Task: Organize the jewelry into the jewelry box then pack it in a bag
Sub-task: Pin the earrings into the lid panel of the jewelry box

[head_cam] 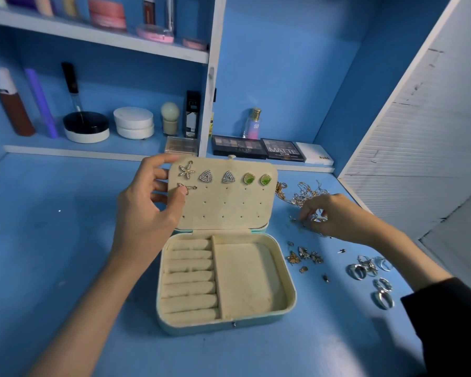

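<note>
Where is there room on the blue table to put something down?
Bare table left of the jewelry box, and the strip in front of it. Right of the box is crowded: earrings, rings, chains, and the right hand among them.

Left hand (147,197): bare, forearm uncovered to the frame edge.
Right hand (335,216): bare, wrist uncovered.
Sleeve (446,308): black fabric, covering the right forearm from mid-forearm back.

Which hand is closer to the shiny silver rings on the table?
Right. The right hand is by the tangled chains, just beyond the silver rings. The left hand is far across the jewelry box, holding its lid.
</note>
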`<control>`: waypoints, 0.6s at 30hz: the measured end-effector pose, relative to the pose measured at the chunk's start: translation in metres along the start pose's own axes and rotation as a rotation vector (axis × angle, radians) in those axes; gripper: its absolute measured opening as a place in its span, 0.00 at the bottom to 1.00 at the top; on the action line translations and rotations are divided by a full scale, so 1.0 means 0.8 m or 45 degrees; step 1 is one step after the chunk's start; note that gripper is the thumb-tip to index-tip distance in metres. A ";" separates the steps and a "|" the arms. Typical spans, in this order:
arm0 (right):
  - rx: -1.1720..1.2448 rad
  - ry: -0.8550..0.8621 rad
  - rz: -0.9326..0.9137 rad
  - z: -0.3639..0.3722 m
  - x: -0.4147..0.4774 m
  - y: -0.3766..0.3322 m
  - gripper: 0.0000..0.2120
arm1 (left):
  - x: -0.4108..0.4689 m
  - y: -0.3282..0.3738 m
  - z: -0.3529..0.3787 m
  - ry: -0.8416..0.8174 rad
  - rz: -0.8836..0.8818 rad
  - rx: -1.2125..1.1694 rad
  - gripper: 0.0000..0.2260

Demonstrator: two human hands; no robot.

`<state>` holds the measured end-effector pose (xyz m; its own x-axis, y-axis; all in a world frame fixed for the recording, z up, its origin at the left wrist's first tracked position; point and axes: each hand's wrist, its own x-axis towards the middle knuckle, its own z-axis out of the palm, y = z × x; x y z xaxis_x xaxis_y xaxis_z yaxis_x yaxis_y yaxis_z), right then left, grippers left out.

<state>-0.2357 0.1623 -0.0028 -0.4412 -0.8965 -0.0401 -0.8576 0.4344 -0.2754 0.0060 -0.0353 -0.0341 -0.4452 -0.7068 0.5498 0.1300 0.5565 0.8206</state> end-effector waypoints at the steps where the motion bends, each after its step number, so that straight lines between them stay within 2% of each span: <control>1: -0.002 -0.007 -0.009 0.000 0.000 -0.001 0.08 | 0.000 0.000 0.000 -0.001 0.000 0.002 0.16; 11: -0.008 -0.029 -0.025 0.001 0.003 0.002 0.07 | 0.000 0.000 0.000 -0.004 -0.010 -0.007 0.16; 14: 0.002 0.018 -0.008 0.003 0.005 0.002 0.03 | 0.000 -0.001 0.000 -0.007 -0.009 -0.001 0.16; 18: -0.040 0.081 -0.005 0.009 0.009 -0.002 0.05 | 0.000 -0.001 0.000 -0.004 -0.007 0.009 0.16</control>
<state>-0.2357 0.1547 -0.0094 -0.4527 -0.8914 0.0223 -0.8668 0.4341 -0.2453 0.0062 -0.0361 -0.0346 -0.4486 -0.7083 0.5451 0.1216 0.5558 0.8224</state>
